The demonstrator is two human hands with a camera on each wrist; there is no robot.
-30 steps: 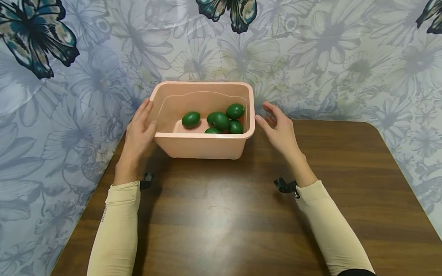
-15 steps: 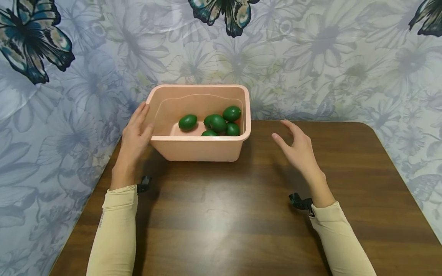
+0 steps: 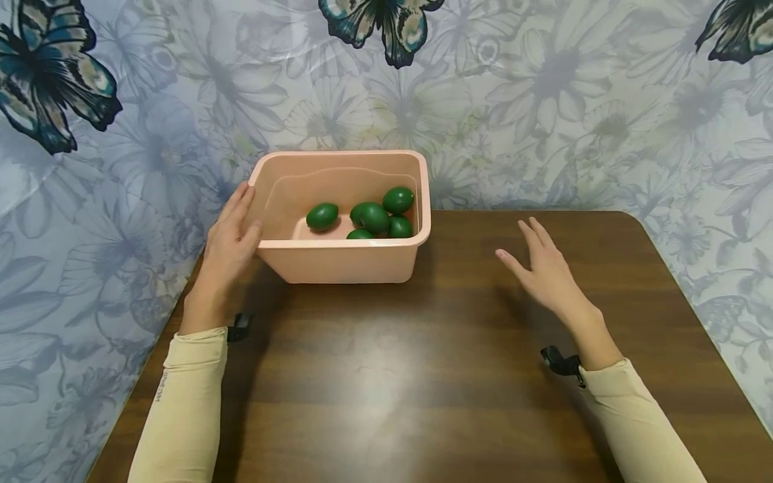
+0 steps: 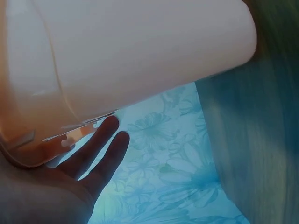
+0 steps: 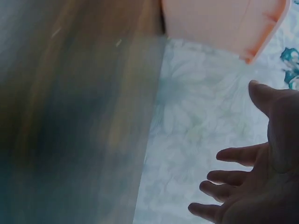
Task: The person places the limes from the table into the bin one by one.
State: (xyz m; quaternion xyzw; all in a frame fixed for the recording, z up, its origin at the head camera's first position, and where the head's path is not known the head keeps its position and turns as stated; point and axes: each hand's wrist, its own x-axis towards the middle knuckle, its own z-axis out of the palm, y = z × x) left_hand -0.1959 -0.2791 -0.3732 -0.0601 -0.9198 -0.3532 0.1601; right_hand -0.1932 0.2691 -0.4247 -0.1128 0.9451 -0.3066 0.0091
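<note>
A pale pink plastic bin [image 3: 347,261] stands at the far side of the wooden table. Inside it lie several smooth, dark green, egg-shaped fruits [image 3: 323,217], most of them bunched toward the right end. My left hand [image 3: 228,245] rests against the bin's left end, thumb by the front corner. In the left wrist view its fingers [image 4: 110,156] stretch out straight, spread apart under the rim. Well to the right of the bin, my right hand [image 3: 552,278] hovers over the table with fingers extended and nothing in it. The right wrist view shows its thumb and fingers spread.
The brown wooden table [image 3: 374,402] has a rounded far right corner. Behind it and at the left, a floral cloth [image 3: 531,100] with butterfly prints comes right up to the table's edge. A black wrist strap [image 3: 561,362] sits on the right forearm.
My right hand has moved away from the bin's right end, rightward and nearer to me, its fingers straightening. The left hand stays at the bin's left end; the view has shifted slightly.
</note>
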